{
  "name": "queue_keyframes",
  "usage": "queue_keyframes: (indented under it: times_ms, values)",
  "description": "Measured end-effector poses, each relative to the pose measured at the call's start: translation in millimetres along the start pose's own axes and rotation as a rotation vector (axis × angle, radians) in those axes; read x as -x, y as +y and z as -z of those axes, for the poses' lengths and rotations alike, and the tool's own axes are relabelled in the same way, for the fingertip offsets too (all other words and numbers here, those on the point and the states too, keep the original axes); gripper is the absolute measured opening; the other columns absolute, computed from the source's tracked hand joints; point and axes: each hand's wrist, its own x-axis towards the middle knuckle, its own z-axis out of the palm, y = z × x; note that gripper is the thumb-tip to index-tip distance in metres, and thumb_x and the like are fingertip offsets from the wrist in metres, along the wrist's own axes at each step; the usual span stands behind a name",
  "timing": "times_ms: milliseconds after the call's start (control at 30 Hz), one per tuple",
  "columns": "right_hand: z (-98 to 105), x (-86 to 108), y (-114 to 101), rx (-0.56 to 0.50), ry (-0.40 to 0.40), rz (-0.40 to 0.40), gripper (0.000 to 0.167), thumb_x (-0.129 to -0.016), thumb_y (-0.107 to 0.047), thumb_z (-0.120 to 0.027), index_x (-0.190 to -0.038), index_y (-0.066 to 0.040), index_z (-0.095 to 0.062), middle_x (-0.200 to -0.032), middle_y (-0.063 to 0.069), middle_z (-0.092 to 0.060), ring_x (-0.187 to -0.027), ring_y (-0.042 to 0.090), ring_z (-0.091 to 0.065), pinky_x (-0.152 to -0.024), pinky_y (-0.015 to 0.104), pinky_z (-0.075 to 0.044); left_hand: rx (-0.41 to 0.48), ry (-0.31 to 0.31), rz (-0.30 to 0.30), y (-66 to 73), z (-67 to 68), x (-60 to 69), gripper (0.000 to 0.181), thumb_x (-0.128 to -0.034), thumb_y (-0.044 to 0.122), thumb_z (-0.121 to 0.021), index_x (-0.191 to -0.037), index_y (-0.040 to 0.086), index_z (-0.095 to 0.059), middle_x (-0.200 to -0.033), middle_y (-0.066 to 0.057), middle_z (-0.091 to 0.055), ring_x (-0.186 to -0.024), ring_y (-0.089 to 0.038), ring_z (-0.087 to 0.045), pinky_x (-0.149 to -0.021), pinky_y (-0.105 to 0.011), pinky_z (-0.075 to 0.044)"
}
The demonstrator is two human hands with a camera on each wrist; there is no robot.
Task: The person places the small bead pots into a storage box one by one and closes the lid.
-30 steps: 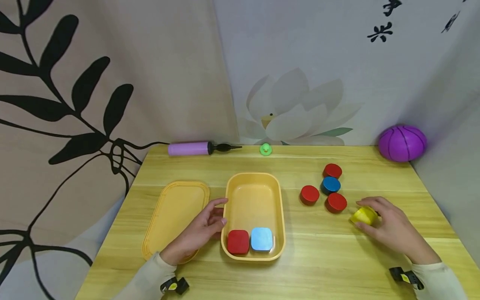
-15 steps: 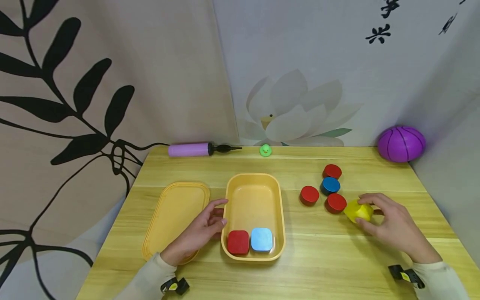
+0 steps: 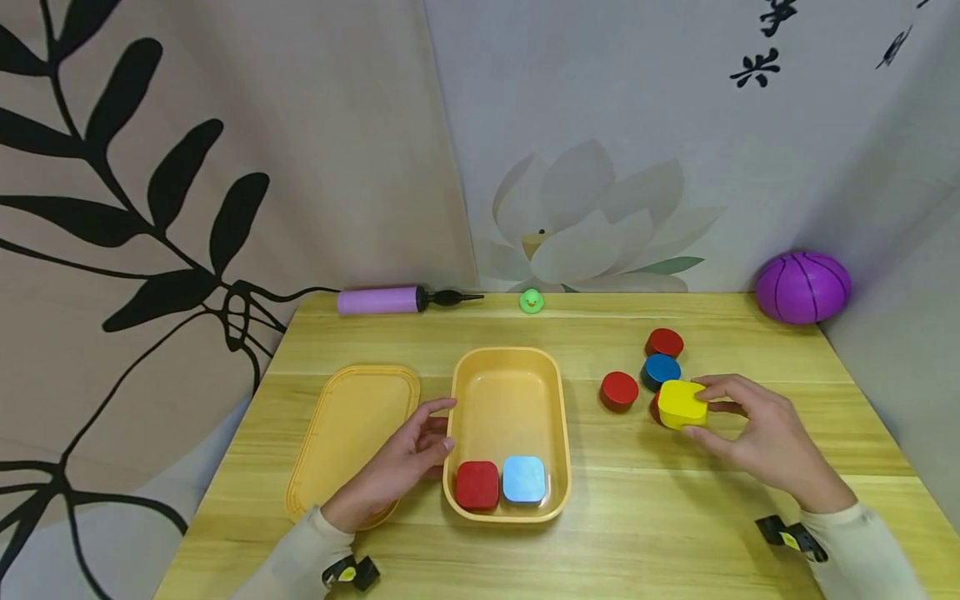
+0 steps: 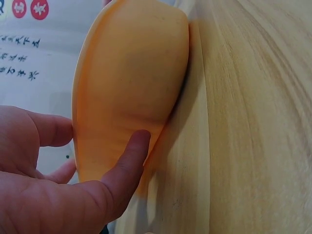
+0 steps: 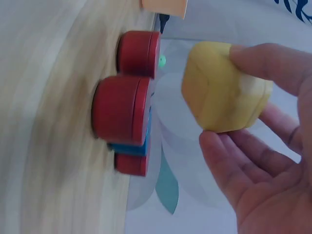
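Note:
My right hand [image 3: 765,433] pinches a yellow rounded-square tin [image 3: 682,403] between thumb and fingers. In the right wrist view the tin [image 5: 222,87] hangs tilted in the air, apart from the table. From the head it partly covers a red round tin; two more red round tins [image 3: 618,391] and a blue round tin [image 3: 662,370] stand close by. My left hand [image 3: 401,458] touches the outer left wall of a yellow-orange box [image 3: 564,433] with its fingertips. A red square tin [image 3: 477,486] and a light blue square tin [image 3: 523,480] sit inside its near end.
The box's lid [image 3: 352,433] lies flat on the left, partly under my left forearm. Along the back edge are a purple hand pump [image 3: 378,300], a small green duck [image 3: 531,301] and a purple ball [image 3: 803,287]. A curtain hangs behind the wooden table [image 3: 637,542].
My right hand has raised the yellow tin from the table and brought it left, over the nearest red round tin. The left hand stays at the box wall.

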Motion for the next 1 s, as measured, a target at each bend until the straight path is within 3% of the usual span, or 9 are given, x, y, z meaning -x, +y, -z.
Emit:
queue_keyframes:
  times_ms: [133, 300, 433, 700, 833, 1000]
  values:
    - [-5, -9.7, -10, -0.022, -0.001, 0.014, 0.057, -0.063, -0.003, -0.101, -0.110, -0.015, -0.070, -0.121, 0.005, -0.074, -0.098, -0.010, -0.065, -0.086, 0.005, -0.052, 0.001, 0.005, 0.002, 0.3, -0.2, -0.1, 0.061, -0.1102, 0.025, -0.059, -0.164, 0.024, -0.030, -0.153, -0.023, -0.045, -0.127, -0.033, -0.059, -0.090, -0.041, -0.059]
    - [-13, -23.2, -19, -0.041, -0.029, 0.055, 0.082, -0.062, -0.001, -0.101, -0.136, -0.007, -0.066, -0.122, 0.002, -0.070, -0.097, -0.003, -0.067, -0.089, 0.006, -0.052, 0.009, 0.001, 0.000, -0.7, 0.2, -0.3, 0.061, -0.1104, 0.025, -0.058, -0.164, 0.024, -0.030, -0.153, -0.023, -0.045, -0.129, -0.034, -0.058, -0.091, -0.042, -0.059]
    - [-18, -32.5, -26, -0.016, -0.051, 0.093, 0.092, -0.064, -0.005, -0.101, -0.147, -0.007, -0.060, -0.124, 0.001, -0.069, -0.092, 0.004, -0.069, -0.091, 0.002, -0.047, 0.010, 0.001, 0.000, -1.4, -0.2, -0.2, 0.061, -0.1103, 0.027, -0.059, -0.164, 0.024, -0.030, -0.154, -0.023, -0.044, -0.130, -0.034, -0.058, -0.093, -0.043, -0.059]
    - [-32, -48.0, -41, 0.051, -0.099, 0.114, 0.086, -0.069, -0.019, -0.100, -0.146, -0.010, -0.063, -0.126, -0.001, -0.064, -0.096, 0.009, -0.065, -0.084, 0.018, -0.052, 0.023, 0.010, 0.007, -1.6, -1.1, 0.9, 0.061, -0.1099, 0.027, -0.060, -0.164, 0.025, -0.031, -0.154, -0.022, -0.044, -0.128, -0.031, -0.058, -0.095, -0.043, -0.060]
    - [-44, -55.9, -47, -0.009, -0.127, 0.159, 0.075, -0.070, -0.020, -0.100, -0.138, -0.010, -0.069, -0.122, -0.004, -0.063, -0.092, 0.007, -0.058, -0.076, 0.017, -0.049, 0.025, 0.011, 0.011, -2.3, -1.1, 1.3, 0.061, -0.1097, 0.027, -0.060, -0.163, 0.025, -0.032, -0.154, -0.022, -0.044, -0.127, -0.030, -0.058, -0.095, -0.043, -0.060]
    - [-58, -65.5, -55, -0.039, -0.147, 0.208, 0.071, -0.070, -0.021, -0.100, -0.135, -0.016, -0.070, -0.123, -0.008, -0.064, -0.102, 0.008, -0.059, -0.082, 0.026, -0.053, 0.030, 0.004, 0.005, -3.0, -0.3, 0.9, 0.061, -0.1098, 0.028, -0.060, -0.164, 0.025, -0.031, -0.155, -0.022, -0.044, -0.129, -0.032, -0.058, -0.096, -0.044, -0.060]
